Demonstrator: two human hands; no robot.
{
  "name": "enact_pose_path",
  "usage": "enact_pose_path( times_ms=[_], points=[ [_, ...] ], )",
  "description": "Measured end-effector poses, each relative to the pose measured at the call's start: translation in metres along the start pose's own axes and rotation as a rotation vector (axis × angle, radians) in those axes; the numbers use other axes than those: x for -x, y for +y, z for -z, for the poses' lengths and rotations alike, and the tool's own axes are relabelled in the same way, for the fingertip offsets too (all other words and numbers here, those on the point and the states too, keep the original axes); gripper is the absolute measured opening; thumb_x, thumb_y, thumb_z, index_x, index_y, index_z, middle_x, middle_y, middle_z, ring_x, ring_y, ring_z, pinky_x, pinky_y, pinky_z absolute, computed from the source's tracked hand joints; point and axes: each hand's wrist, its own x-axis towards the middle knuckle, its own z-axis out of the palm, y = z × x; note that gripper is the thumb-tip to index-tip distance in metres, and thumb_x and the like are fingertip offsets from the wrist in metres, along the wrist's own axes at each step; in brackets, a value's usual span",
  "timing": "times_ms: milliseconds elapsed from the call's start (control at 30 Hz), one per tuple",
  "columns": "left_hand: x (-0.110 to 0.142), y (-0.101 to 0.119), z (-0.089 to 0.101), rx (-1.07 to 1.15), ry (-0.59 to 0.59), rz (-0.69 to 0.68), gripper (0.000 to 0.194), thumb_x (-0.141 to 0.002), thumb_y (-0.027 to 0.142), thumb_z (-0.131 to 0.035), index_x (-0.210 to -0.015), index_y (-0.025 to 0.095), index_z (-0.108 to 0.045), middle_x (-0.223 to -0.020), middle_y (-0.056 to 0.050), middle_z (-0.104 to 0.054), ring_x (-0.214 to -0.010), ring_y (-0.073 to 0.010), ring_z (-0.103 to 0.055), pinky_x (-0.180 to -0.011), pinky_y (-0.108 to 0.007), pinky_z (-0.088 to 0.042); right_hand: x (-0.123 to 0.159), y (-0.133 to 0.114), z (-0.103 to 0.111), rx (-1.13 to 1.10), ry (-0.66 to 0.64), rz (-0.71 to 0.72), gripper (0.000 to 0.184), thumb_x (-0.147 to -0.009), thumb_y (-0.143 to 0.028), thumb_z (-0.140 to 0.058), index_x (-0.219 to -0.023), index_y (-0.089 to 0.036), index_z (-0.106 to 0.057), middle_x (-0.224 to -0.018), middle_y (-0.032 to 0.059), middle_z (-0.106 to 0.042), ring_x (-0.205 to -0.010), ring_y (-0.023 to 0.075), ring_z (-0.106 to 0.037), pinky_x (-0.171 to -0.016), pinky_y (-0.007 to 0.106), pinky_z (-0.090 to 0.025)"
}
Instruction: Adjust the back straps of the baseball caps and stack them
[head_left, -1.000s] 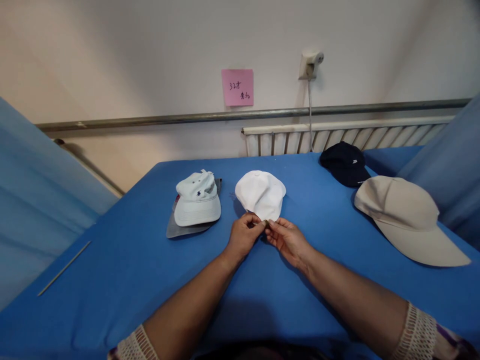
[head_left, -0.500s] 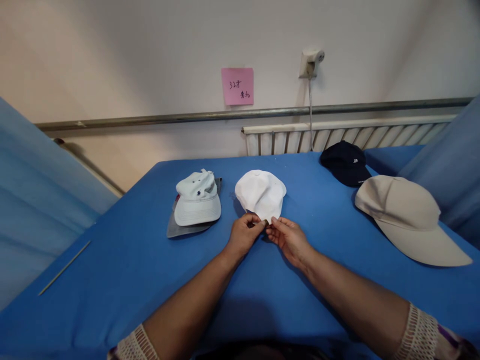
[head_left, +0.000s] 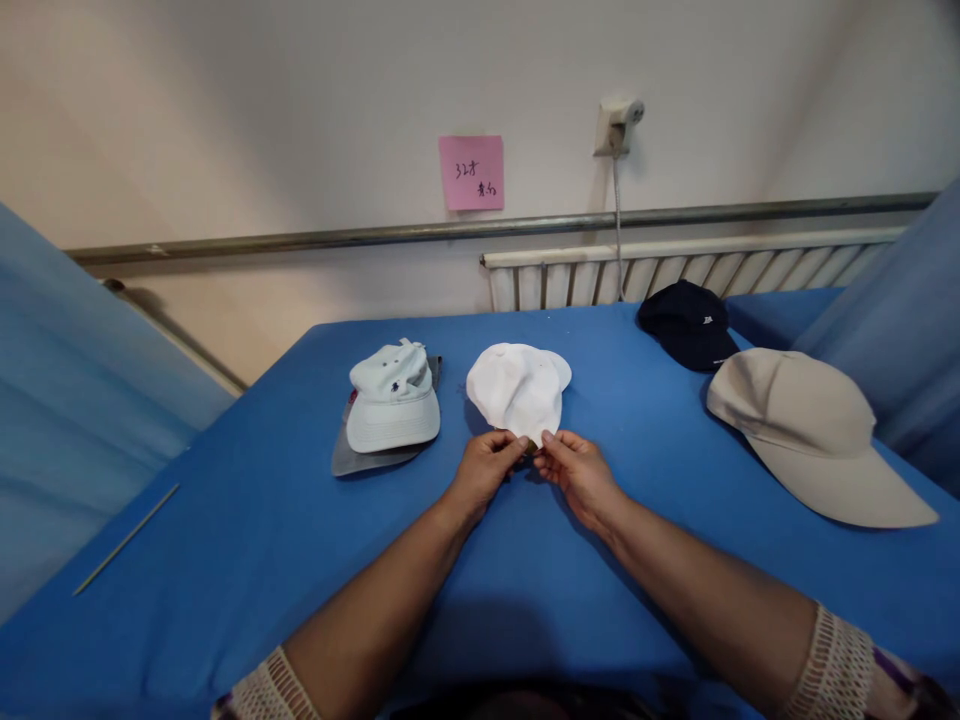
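A white baseball cap (head_left: pixel 517 385) lies in the middle of the blue-covered table, its brim pointing to the far right and its back edge toward me. My left hand (head_left: pixel 484 470) pinches the cap's near edge from the left. Close beside it, my right hand (head_left: pixel 577 475) pinches the same edge from the right. Between the two thumbs shows a small dark, brassy piece, perhaps a strap buckle; the fingers partly hide it. Left of my hands, a pale blue cap (head_left: pixel 395 395) rests on top of a grey cap (head_left: pixel 349 458).
On the right are a beige cap (head_left: pixel 795 410) and a navy cap (head_left: pixel 686 322). A thin stick (head_left: pixel 126 540) lies along the left side of the blue table (head_left: pixel 262 560). Behind stand a radiator (head_left: pixel 555 285), a metal rail (head_left: pixel 360 236) and a plugged-in socket (head_left: pixel 615 130). Curtains (head_left: pixel 82 400) hang at both sides.
The white cap has turned and tilted slightly, so its brim now shows at the far right. Both hands keep their pinch on the near edge, and slightly more of the brassy piece is visible.
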Motion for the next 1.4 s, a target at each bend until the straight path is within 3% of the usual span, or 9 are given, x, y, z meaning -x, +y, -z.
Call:
enact_pose_path(
  times_ms=[200,367,600,867,967,1133,1400],
  points=[
    [0.003,0.005,-0.004,-0.006,0.058,-0.004,0.037,-0.064,0.047,-0.076,-0.062,0.014,-0.06,-0.051,0.003,-0.051,-0.048,-0.0069,-0.038,-0.048,-0.021,-0.028,-0.002,0.003,0.003,0.043,0.022,0.008,0.037,-0.063,-0.047,-0.084,-0.07,-0.017,-0.064,-0.061,-0.0005,-0.064,-0.058,0.0109,-0.058,-0.059,0.025,-0.043],
    [0.004,0.005,-0.005,-0.07,0.145,-0.075,0.037,-0.062,0.047,-0.076,-0.058,0.014,-0.06,-0.055,0.001,-0.054,-0.053,-0.0091,-0.042,-0.05,-0.022,-0.032,-0.002,0.003,0.002,0.057,-0.038,0.011,0.035,-0.061,-0.043,-0.086,-0.073,-0.016,-0.067,-0.063,-0.0006,-0.064,-0.058,0.0105,-0.056,-0.06,0.026,-0.043],
    [0.004,0.002,-0.004,-0.108,0.13,-0.097,0.037,-0.064,0.047,-0.075,-0.059,0.013,-0.062,-0.056,0.001,-0.056,-0.054,-0.01,-0.045,-0.052,-0.022,-0.034,-0.001,0.005,0.001,0.059,-0.035,0.008,0.035,-0.057,-0.038,-0.088,-0.075,-0.015,-0.069,-0.065,-0.0007,-0.064,-0.058,0.0094,-0.054,-0.06,0.025,-0.042],
    [0.003,-0.004,-0.006,-0.056,0.083,-0.156,0.03,-0.068,0.042,-0.074,-0.076,0.014,-0.071,-0.076,-0.005,-0.069,-0.067,-0.0146,-0.059,-0.064,-0.025,-0.045,-0.007,0.007,0.007,-0.095,-0.002,-0.023,0.03,-0.058,-0.034,-0.089,-0.071,-0.017,-0.067,-0.063,-0.0014,-0.062,-0.057,0.0097,-0.053,-0.058,0.026,-0.042],
    [0.005,-0.003,-0.006,-0.077,0.1,-0.148,0.029,-0.071,0.037,-0.071,-0.088,0.014,-0.072,-0.073,-0.004,-0.068,-0.062,-0.0134,-0.058,-0.058,-0.024,-0.043,-0.014,0.005,0.013,-0.108,0.042,0.005,0.03,-0.058,-0.032,-0.088,-0.07,-0.018,-0.065,-0.064,-0.0021,-0.062,-0.057,0.0095,-0.054,-0.058,0.025,-0.043],
    [0.006,0.005,-0.002,0.0,0.142,-0.085,0.038,-0.074,0.037,-0.068,-0.103,0.013,-0.067,-0.06,0.0,-0.062,-0.052,-0.012,-0.055,-0.049,-0.022,-0.04,-0.013,0.002,0.014,-0.023,0.051,0.052,0.03,-0.06,-0.035,-0.087,-0.073,-0.018,-0.066,-0.069,-0.0018,-0.065,-0.057,0.009,-0.054,-0.056,0.024,-0.042],
    [0.0,0.016,0.02,0.227,0.268,-0.076,0.037,-0.07,0.048,-0.072,-0.079,0.015,-0.058,-0.051,0.003,-0.056,-0.041,-0.0064,-0.044,-0.042,-0.019,-0.03,-0.001,0.005,0.002,0.353,-0.171,0.051,0.025,-0.064,-0.036,-0.081,-0.066,-0.016,-0.067,-0.058,-0.0008,-0.063,-0.049,0.0097,-0.054,-0.053,0.025,-0.043]
  ],
)
